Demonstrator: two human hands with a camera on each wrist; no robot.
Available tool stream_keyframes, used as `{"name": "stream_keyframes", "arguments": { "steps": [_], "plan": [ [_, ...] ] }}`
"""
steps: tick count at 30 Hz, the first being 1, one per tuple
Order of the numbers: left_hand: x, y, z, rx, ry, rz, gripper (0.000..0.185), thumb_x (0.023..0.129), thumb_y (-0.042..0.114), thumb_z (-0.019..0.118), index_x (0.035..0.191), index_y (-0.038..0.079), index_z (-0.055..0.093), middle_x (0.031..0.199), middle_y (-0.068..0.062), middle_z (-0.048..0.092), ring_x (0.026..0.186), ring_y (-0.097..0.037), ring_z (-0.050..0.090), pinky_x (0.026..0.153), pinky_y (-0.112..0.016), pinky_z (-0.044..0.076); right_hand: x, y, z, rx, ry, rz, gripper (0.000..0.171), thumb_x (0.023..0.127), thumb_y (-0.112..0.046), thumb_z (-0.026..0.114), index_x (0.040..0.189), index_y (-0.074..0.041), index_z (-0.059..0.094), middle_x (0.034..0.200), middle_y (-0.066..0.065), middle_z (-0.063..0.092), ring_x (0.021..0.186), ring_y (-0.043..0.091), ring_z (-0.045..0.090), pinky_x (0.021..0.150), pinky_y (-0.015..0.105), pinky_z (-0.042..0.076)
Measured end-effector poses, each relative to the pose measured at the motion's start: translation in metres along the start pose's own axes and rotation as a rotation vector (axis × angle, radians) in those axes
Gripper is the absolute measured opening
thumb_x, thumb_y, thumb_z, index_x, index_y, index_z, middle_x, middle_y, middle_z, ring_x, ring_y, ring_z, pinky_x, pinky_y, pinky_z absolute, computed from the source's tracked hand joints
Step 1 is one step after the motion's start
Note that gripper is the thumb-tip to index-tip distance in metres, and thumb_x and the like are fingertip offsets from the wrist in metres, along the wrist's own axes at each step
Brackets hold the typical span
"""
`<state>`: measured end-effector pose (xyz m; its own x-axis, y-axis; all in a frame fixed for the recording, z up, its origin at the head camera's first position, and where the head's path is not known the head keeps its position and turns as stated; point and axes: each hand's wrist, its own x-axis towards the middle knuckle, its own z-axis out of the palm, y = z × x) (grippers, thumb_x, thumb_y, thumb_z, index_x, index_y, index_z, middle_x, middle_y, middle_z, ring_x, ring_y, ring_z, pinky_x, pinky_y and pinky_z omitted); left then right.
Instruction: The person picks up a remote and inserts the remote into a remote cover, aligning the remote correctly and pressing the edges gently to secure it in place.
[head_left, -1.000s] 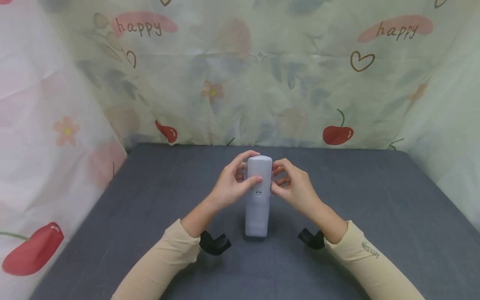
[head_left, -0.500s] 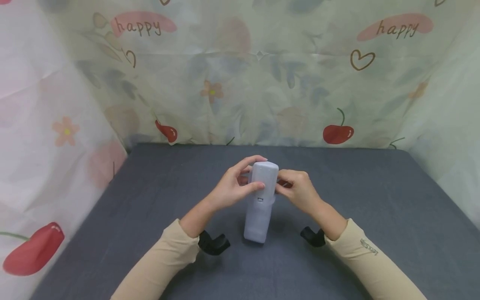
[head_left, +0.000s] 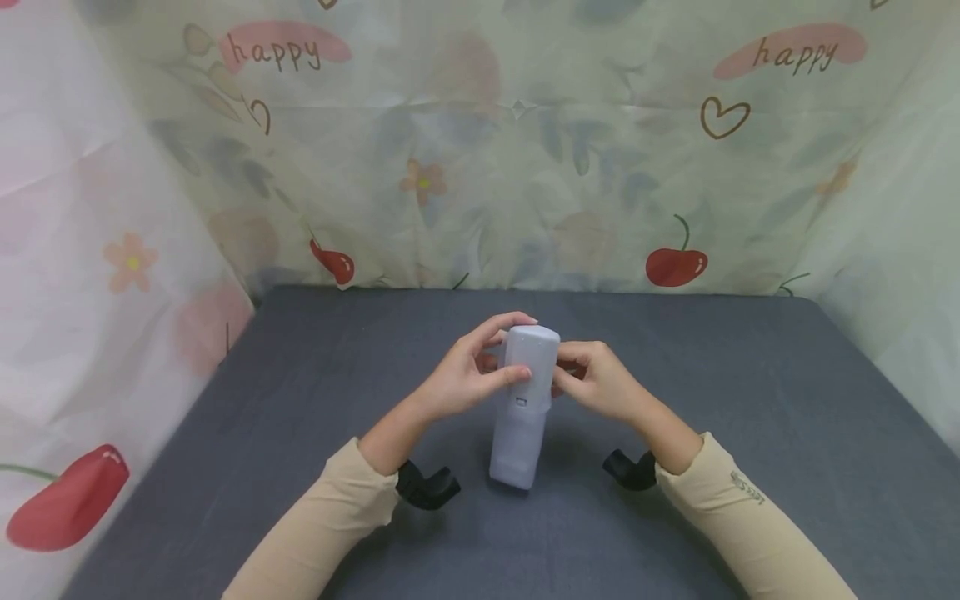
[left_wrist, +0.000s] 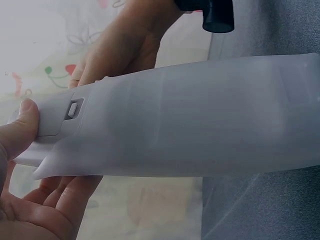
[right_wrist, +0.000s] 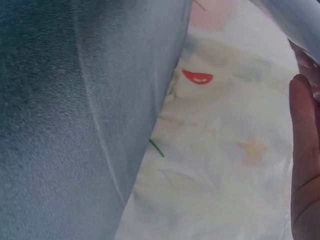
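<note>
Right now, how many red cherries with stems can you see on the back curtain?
2: one cherry right of the hands, one smaller tilted cherry to their left. More may be hidden or cut off at the edges.

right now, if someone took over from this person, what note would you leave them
Left hand: grips the upper part of the remote, thumb on its back cover just above the small latch.
Right hand: fingers curled against the remote's right edge near the top.
Remote: pale grey, back side facing up, tilted, lower end resting on the grey table, midway between the two hands.
Done: remote is picked up at the top end and steadied by both hands.
Left: the back cover looks closed; nothing has come off it. No batteries or loose parts are in view.
</note>
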<state>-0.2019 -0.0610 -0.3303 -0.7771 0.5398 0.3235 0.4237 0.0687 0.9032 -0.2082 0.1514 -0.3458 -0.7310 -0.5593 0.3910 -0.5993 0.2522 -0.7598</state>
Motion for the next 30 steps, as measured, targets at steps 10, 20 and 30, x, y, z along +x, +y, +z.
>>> {"name": "stream_keyframes", "arguments": {
  "steps": [10,20,30],
  "plan": [
    [-0.001,-0.004,0.000,0.002,0.016,-0.010,0.052,0.088,0.004,0.061,0.135,0.014,0.041,0.117,-0.020,0.056,0.096,-0.023,0.058,0.074,-0.032,0.054,0.002,0.001,0.001,-0.217,0.137,-0.121,0.009,0.084,0.005,0.062,0.085,-0.001,0.069,0.076,0.010,0.068,0.064,0.008,0.063,0.054,0.023,0.054],
    [-0.001,-0.002,0.000,0.006,-0.005,-0.065,0.053,0.090,0.007,0.061,0.137,0.016,0.039,0.121,-0.018,0.053,0.095,-0.027,0.061,0.073,-0.034,0.055,0.001,-0.007,0.003,-0.273,0.332,-0.022,0.009,0.084,0.001,0.060,0.084,-0.002,0.069,0.077,0.008,0.066,0.064,0.008,0.061,0.055,0.025,0.053],
    [-0.002,0.003,0.007,0.031,-0.020,-0.106,0.054,0.090,0.010,0.061,0.138,0.016,0.037,0.119,-0.017,0.052,0.090,-0.025,0.063,0.070,-0.032,0.055,0.003,-0.019,-0.002,-0.121,0.424,0.124,0.012,0.086,0.000,0.056,0.084,0.002,0.067,0.074,0.014,0.064,0.054,0.004,0.057,0.053,0.022,0.051]
  ]
}}
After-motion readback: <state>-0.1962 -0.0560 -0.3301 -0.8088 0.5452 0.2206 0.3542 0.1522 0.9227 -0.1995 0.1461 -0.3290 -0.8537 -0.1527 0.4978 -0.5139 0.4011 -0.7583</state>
